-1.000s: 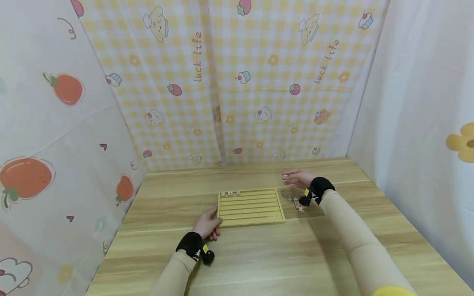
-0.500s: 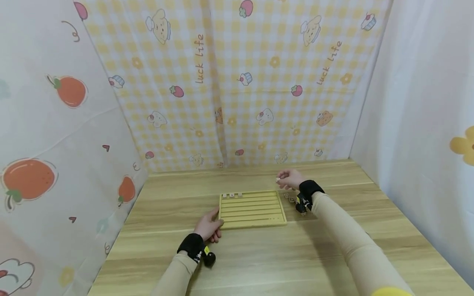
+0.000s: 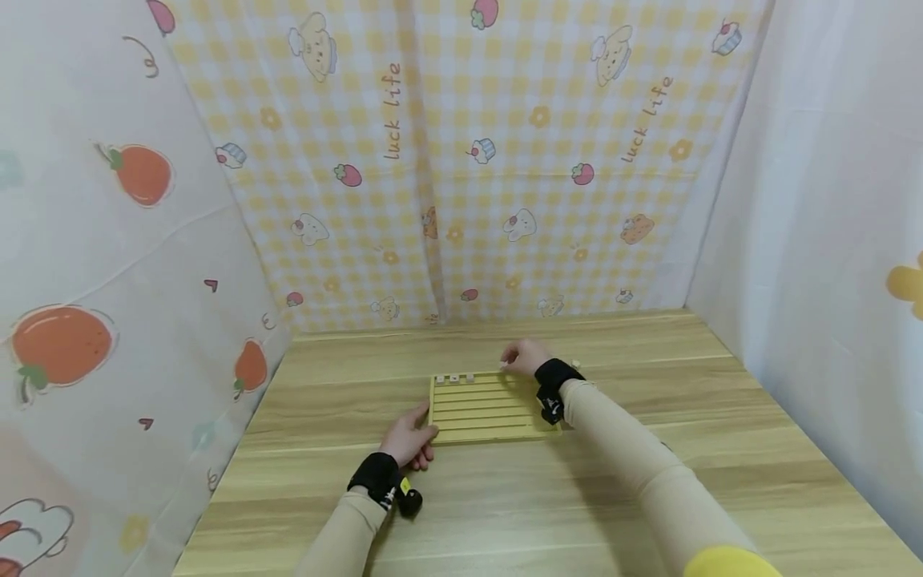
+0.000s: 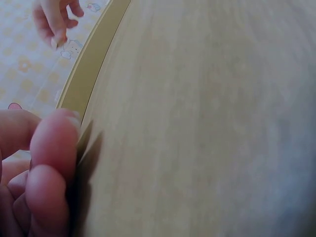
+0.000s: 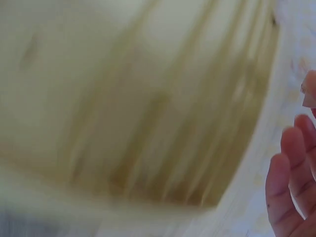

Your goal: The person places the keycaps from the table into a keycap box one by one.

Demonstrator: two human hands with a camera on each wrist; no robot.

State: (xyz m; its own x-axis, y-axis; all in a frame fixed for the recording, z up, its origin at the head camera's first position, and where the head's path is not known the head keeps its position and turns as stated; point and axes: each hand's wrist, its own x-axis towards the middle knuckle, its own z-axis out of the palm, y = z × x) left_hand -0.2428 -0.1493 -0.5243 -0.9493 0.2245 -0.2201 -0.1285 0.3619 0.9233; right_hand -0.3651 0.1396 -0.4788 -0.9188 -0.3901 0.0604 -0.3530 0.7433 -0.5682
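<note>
In the head view, a yellow tray with raised parallel ridges (image 3: 479,438) lies on the table. Three small square tiles (image 3: 454,378) sit in its top row at the left; their marks are too small to read. My left hand (image 3: 407,441) holds the tray's left edge near the front corner, thumb at the rim. In the left wrist view its curled fingers (image 4: 47,192) are against the tray's side. Over the tray's far edge my right hand (image 3: 526,357) pinches another small tile (image 3: 504,365), also visible in the right wrist view (image 5: 309,98).
A pale loose piece (image 3: 576,365) shows just beyond the right wrist. My right forearm (image 3: 627,449) covers the area right of the tray. The wooden table (image 3: 476,505) ends at a checked cloth (image 3: 483,232) behind, with white cloths at both sides.
My right hand has moved left from beside the tray to above its far edge, carrying the small tile. The loose pile on the right is now mostly covered. My left hand keeps its place.
</note>
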